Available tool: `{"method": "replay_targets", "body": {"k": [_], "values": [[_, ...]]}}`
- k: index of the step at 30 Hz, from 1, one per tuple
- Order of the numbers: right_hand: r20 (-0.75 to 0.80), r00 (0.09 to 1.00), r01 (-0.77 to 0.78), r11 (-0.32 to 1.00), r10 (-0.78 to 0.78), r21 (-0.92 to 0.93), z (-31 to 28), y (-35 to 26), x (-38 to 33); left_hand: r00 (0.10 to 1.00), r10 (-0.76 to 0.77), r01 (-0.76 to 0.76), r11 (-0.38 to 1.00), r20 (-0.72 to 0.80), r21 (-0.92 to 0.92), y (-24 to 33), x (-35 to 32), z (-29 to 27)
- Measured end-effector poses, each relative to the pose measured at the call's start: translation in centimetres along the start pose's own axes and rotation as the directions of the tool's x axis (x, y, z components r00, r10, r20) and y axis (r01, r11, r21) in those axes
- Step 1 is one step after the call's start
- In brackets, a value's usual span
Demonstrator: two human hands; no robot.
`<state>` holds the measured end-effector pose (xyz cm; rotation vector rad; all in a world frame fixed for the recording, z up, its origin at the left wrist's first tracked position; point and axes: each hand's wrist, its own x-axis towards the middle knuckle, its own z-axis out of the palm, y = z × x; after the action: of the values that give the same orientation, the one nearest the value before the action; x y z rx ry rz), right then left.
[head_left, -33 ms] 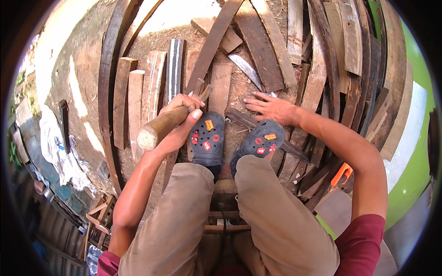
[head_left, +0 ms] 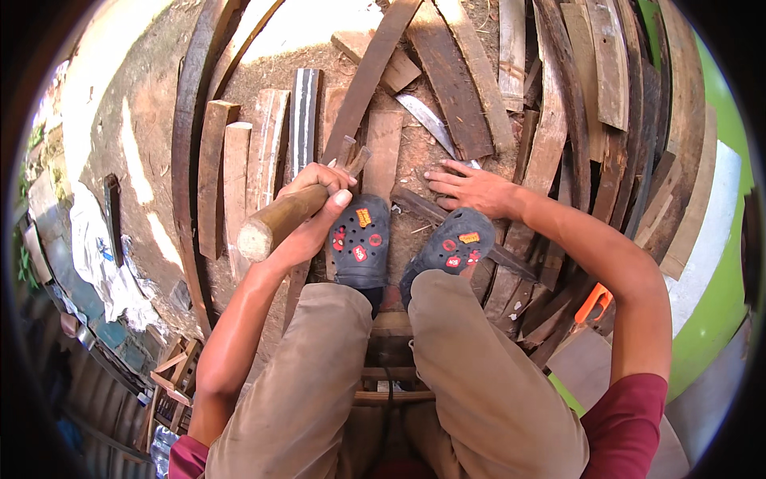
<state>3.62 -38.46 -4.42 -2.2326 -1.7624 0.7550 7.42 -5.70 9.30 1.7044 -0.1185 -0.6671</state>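
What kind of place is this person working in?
Probably an outdoor woodworking yard. Curved wooden slats lie piled on bare dirt ground, the left hand holds a wooden-handled tool, and the right hand rests on the scraps.

**Hands, feet and planks on the ground**

The person sits with both shoes (head_left: 403,243) side by side on the ground. The left hand (head_left: 315,211) is just left of the left shoe, wrapped around a thick wooden handle (head_left: 279,219) whose butt end points back toward the person. The right hand (head_left: 471,188) lies flat on the ground just ahead of the right shoe, near a metal blade (head_left: 427,120) farther ahead. Short planks (head_left: 239,168) lie side by side to the left of the left hand. A heap of long curved boards (head_left: 590,104) fills the right side.
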Motion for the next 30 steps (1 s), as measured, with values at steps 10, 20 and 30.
{"method": "replay_targets", "body": {"k": [10,20,30], "values": [[-0.392,0.776,-0.297,0.835,0.494,0.464,-5.2,0.1,-2.0,0.99,0.133,-0.138,0.986,-0.052,-0.097,1.4,0.3,0.3],[-0.687,0.105,-0.413,0.66,0.719,0.628,-14.8,7.7,4.8,0.932,0.327,-0.334,0.943,-0.159,-0.018,3.7,3.9,-2.5],[-0.676,0.065,-0.48,0.617,0.734,0.624,-15.6,14.3,6.2,0.954,0.296,-0.298,0.954,-0.048,-0.033,3.8,4.5,-2.6]]}}
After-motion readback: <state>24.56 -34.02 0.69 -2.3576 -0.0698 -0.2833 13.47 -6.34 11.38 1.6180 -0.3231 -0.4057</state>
